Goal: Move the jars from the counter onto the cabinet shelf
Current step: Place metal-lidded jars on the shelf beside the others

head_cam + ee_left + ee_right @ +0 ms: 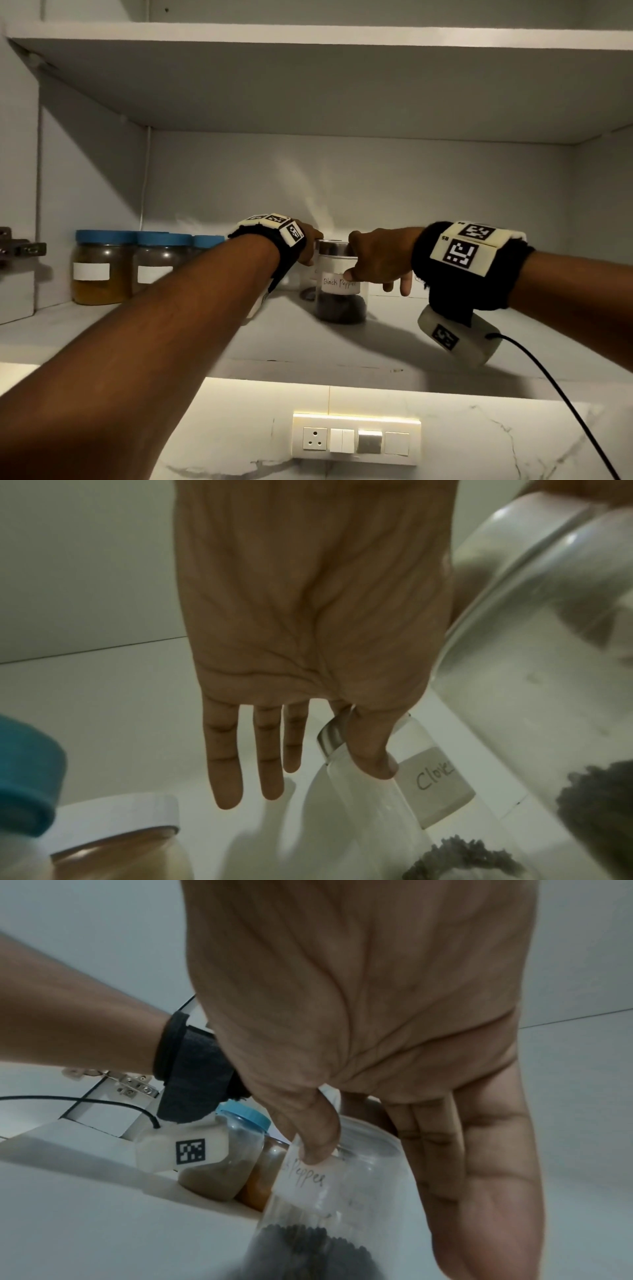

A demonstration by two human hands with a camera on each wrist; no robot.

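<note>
Showing two hands at cabinet shelf (191,329), both close around the Black Pepper jar (340,294), which serves as landmark throughout.

Right hand (380,260): w/ thumb on the paper label on the jar's front and index finger going round its far side, i.e. curled in a pinch on the jar's upper wall just below the metal lid; remaining fingers hang straight and loose to the right of the jar, holding nothing. Right wrist view confirms thumb on the label.

Left hand (308,620): to the left of the pepper jar, reaching behind it. Palm flat, three fingers straight and slightly spread, touching nothing. Thumb lies against the neck of the Cloves jar (387,785); index finger is hidden behind that jar's lid, so whether it's a pinch or only a touch can't be told for certain.

Jar positions: pepper jar stands upright on the shelf, long axis vertical, base apparently seated. Cloves jar upright, behind and to the left of it. Blue-lidded jars (137,267) stand in a row well to the left, near the cabinet side wall.

Key relation (judgement): jar sits directly under and ahead of right hand, so release calls for opening thumb and index, then withdrawing toward the shelf's front edge. Right hand is nearer. Risk: trailing fingers nudging the tall upright jar.
</note>
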